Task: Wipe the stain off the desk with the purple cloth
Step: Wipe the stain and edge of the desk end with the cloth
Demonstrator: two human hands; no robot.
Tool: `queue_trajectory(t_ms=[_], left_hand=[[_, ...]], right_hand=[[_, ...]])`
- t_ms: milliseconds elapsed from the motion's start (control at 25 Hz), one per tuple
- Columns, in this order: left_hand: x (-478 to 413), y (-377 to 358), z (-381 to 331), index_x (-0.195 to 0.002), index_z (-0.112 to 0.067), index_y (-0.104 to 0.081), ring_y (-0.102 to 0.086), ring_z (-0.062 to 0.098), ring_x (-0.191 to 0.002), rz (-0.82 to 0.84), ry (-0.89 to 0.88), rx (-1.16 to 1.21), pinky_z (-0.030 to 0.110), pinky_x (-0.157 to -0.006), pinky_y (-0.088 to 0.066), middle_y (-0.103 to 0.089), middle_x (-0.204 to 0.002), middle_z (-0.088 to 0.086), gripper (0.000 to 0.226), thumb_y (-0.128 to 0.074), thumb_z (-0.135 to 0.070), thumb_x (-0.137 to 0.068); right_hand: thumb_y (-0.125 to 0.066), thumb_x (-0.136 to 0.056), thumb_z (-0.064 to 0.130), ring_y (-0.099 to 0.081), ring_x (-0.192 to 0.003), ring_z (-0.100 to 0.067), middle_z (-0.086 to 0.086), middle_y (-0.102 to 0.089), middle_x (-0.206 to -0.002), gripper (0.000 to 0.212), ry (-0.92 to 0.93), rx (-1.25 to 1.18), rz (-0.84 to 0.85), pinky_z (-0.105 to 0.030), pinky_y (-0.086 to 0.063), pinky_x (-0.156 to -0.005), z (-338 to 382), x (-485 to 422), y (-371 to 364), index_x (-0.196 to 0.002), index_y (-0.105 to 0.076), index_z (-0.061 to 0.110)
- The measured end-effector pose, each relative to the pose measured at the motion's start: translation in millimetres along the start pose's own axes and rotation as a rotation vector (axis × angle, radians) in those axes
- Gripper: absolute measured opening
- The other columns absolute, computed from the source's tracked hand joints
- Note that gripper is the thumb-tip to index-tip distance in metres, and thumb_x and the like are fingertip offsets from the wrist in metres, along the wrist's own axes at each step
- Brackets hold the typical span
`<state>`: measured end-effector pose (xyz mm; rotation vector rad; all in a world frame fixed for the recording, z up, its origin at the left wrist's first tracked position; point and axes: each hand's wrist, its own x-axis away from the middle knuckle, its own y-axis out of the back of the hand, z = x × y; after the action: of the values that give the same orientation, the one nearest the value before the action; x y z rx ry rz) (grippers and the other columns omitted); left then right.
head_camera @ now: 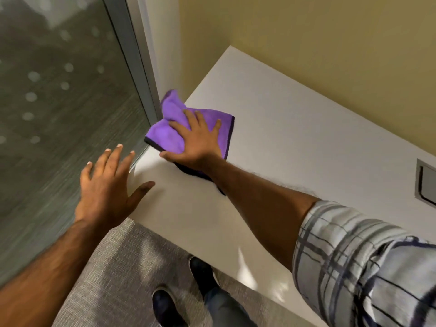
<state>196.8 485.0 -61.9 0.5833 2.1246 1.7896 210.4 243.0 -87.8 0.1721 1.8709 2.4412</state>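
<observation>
A purple cloth (166, 131) with a dark hem lies bunched on the white desk (295, 142), close to the desk's left edge by the glass wall. My right hand (197, 143) presses flat on the cloth, fingers spread, palm covering its near half. My left hand (107, 187) hovers open at the desk's near left corner, fingers apart, thumb over the desk edge, holding nothing. I can make out no stain on the desk; the part under the cloth is hidden.
A frosted glass wall (59, 114) with a metal frame runs along the desk's left side. A yellow wall (318, 43) backs the desk. A grey cable hatch (427, 182) is set into the desk at the right. Below are grey carpet and my dark shoes (200, 274).
</observation>
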Motion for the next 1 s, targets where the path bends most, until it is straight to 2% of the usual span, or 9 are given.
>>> queue_trajectory(t_ms=[80,160,320,520,640,880,1000], left_hand=[[3,0,0,-0.146,-0.018,-0.035,-0.027,0.034,-0.145,0.011,0.003,0.0,0.059,-0.111,-0.024,-0.029,-0.159,0.013,0.087,-0.033,-0.075,-0.08],[6,2,-3,-0.146,-0.018,-0.035,-0.028,0.035,-0.145,0.012,-0.01,0.005,0.059,-0.111,-0.024,-0.029,-0.159,0.014,0.088,-0.031,-0.076,-0.08],[21,5,-16,-0.142,-0.015,-0.041,-0.035,0.036,-0.142,0.019,-0.019,0.012,0.059,-0.109,-0.028,-0.034,-0.156,0.016,0.091,-0.027,-0.08,-0.08],[49,9,-31,-0.142,-0.015,-0.041,-0.038,0.034,-0.141,0.0,-0.063,0.011,0.059,-0.107,-0.032,-0.038,-0.154,0.016,0.086,-0.032,-0.077,-0.083],[67,12,-43,-0.143,-0.014,-0.039,-0.038,0.035,-0.141,0.015,-0.087,0.016,0.061,-0.106,-0.034,-0.039,-0.154,0.016,0.085,-0.034,-0.076,-0.085],[101,20,-63,-0.143,-0.013,-0.041,-0.039,0.038,-0.14,0.091,-0.184,0.03,0.061,-0.107,-0.034,-0.04,-0.153,0.018,0.087,-0.03,-0.076,-0.085],[109,18,-77,-0.139,-0.011,-0.047,-0.043,0.039,-0.137,0.119,-0.247,0.045,0.06,-0.106,-0.035,-0.047,-0.147,0.019,0.081,-0.035,-0.072,-0.087]], right_hand=[[-0.054,-0.076,0.077,-0.032,-0.144,-0.037,-0.011,-0.038,-0.156,0.077,0.152,-0.009,-0.174,-0.075,-0.012,-0.109,10,24,-16,-0.139,-0.053,0.033],[-0.062,-0.074,0.069,-0.041,-0.139,-0.035,-0.01,-0.049,-0.149,0.067,0.235,-0.05,-0.264,-0.075,-0.016,-0.107,11,46,-20,-0.13,-0.062,0.032],[-0.069,-0.072,0.061,-0.034,-0.143,-0.031,-0.005,-0.045,-0.152,0.063,0.221,-0.096,-0.08,-0.076,-0.01,-0.11,12,94,-6,-0.129,-0.059,0.037],[-0.073,-0.068,0.046,-0.03,-0.145,-0.031,-0.002,-0.043,-0.152,0.064,0.152,-0.186,0.0,-0.072,-0.005,-0.113,1,165,5,-0.129,-0.059,0.034],[-0.069,-0.072,0.044,-0.026,-0.147,-0.028,0.001,-0.038,-0.154,0.068,0.1,-0.156,0.068,-0.068,-0.004,-0.116,-5,209,10,-0.137,-0.051,0.037],[-0.071,-0.075,0.048,-0.035,-0.14,-0.03,0.003,-0.04,-0.152,0.069,0.029,-0.121,0.078,-0.061,-0.021,-0.115,-13,295,14,-0.139,-0.046,0.037],[-0.081,-0.07,0.035,-0.041,-0.136,-0.034,0.0,-0.045,-0.15,0.076,-0.013,-0.136,0.072,-0.058,-0.032,-0.11,-9,328,15,-0.139,-0.046,0.035]])
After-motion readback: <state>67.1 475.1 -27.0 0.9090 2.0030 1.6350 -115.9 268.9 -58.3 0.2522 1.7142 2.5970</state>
